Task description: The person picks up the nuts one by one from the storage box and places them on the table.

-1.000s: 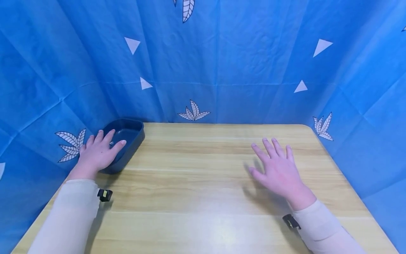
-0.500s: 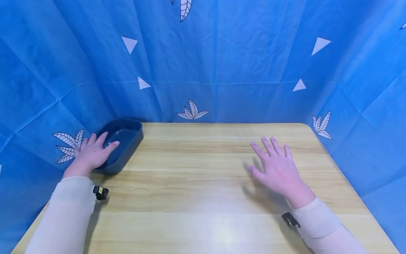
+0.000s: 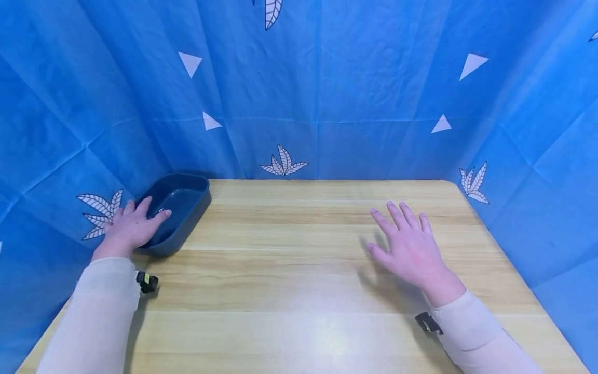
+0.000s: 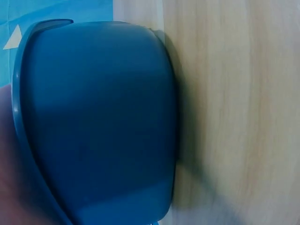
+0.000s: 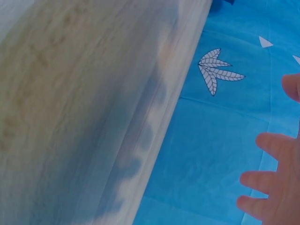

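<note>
A dark blue plastic basin (image 3: 192,221) stands at the table's far left, and its outer wall fills much of the left wrist view. My left hand (image 3: 128,228) lies over the basin's near left side, fingers spread, thumb reaching over the inside. Whether it touches the rim I cannot tell. Beside the thumb tip shows a small pale spot, too small to identify. On the right, my right hand (image 3: 411,254) hovers palm down above the table with its fingers spread, holding nothing. Its fingers (image 5: 258,183) appear at the edge of the right wrist view, and a shadow falls on the wood below.
The light wood table (image 3: 289,249) has a rounded far right corner. Blue curtains (image 3: 364,93) printed with white leaves and triangles surround it at the back and both sides. A small black camera (image 3: 147,282) sits on the left sleeve, another (image 3: 428,323) on the right.
My left hand has shifted slightly left and back across the basin, uncovering more of its inside. My right hand has stayed in nearly the same place. The head view has shifted a little.
</note>
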`<move>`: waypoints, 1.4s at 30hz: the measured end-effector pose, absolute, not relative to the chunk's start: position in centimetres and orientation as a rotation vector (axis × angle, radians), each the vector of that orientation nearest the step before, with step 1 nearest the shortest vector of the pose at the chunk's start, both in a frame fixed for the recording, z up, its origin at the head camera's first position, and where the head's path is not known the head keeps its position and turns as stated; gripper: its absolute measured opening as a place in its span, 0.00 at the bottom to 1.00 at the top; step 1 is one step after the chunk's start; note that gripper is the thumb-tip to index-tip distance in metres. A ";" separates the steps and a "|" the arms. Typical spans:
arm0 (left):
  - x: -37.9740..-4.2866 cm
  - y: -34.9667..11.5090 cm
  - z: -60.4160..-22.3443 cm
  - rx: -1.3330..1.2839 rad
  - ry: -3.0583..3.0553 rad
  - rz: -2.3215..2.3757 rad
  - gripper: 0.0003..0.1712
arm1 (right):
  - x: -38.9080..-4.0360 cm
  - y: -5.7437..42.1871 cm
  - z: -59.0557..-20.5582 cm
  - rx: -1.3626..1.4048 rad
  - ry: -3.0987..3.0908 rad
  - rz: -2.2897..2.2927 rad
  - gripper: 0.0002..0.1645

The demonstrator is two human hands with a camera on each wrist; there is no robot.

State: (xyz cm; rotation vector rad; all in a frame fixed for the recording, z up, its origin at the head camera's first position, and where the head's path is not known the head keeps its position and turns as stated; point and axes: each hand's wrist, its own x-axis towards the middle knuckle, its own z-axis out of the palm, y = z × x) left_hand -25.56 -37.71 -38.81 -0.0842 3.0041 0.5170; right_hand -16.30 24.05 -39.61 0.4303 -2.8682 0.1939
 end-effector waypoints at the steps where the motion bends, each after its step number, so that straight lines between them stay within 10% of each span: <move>1: -25.6 -37.8 -38.9 -0.088 3.003 0.515 0.59 | -16.3 24.1 -39.6 0.428 -2.870 0.194 0.46; 42: -27.3 -39.4 -39.7 -0.218 2.788 0.688 0.56 | -15.8 24.0 -39.8 0.383 -2.850 0.267 0.43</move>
